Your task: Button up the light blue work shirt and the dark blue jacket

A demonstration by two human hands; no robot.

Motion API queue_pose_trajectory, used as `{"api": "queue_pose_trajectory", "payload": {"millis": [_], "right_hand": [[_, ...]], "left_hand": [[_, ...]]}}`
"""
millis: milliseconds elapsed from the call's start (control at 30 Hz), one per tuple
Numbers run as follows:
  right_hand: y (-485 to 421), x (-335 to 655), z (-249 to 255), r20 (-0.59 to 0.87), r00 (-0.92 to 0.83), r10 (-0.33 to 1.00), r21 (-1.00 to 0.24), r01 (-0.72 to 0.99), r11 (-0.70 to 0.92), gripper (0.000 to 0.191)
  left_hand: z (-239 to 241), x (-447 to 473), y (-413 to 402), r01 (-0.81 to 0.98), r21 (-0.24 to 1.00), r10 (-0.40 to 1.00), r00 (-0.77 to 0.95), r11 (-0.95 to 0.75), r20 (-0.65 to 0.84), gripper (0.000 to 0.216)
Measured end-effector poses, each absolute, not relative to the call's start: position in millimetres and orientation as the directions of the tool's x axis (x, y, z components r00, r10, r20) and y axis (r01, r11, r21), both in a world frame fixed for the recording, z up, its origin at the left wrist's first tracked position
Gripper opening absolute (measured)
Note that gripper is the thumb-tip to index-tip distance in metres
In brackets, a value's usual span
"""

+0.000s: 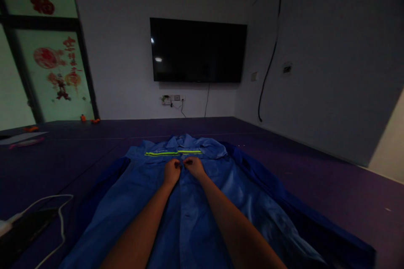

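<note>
Here, through the head camera, I have the blue shirt (142,180) spread on the purple floor (312,168), its collar (183,141) toward the far edge, below the television (198,50). My left hand (172,172) and right hand (195,167) sit close together at the front placket (186,227), curled fingers pinching its cloth just below the yellow-green stripes (189,151). A white cable (61,196) lies toward the floor's near left corner.

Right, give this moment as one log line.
left hand: at shirt front | right hand: same | shirt: laid out | TV: dark
</note>
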State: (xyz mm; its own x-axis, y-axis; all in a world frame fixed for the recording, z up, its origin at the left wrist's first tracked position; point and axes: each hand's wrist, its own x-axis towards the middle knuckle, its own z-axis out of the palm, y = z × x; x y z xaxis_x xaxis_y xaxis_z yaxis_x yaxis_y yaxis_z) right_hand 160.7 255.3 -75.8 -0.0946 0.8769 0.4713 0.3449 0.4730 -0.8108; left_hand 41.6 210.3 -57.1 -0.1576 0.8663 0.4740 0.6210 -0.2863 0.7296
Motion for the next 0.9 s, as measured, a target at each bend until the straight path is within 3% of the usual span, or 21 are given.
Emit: {"api": "queue_pose_trajectory", "payload": {"millis": [433,767,900], "right_hand": [[252,161,-72,0.474,-0.12,0.872,-0.809,0.33,0.486,0.013],[245,159,-66,0.521,-0.133,0.843,-0.711,0.478,0.515,0.013],[243,159,-65,0.528,-0.155,0.835,-0.687,0.5,0.527,0.013]], "left_hand": [[-56,42,207,0.614,0.727,0.853,-0.159,-0.309,0.497,0.015],[-57,39,208,0.66,0.671,0.785,-0.195,-0.339,0.588,0.015],[-58,38,210,0.655,0.686,0.804,-0.198,-0.317,0.56,0.015]]}}
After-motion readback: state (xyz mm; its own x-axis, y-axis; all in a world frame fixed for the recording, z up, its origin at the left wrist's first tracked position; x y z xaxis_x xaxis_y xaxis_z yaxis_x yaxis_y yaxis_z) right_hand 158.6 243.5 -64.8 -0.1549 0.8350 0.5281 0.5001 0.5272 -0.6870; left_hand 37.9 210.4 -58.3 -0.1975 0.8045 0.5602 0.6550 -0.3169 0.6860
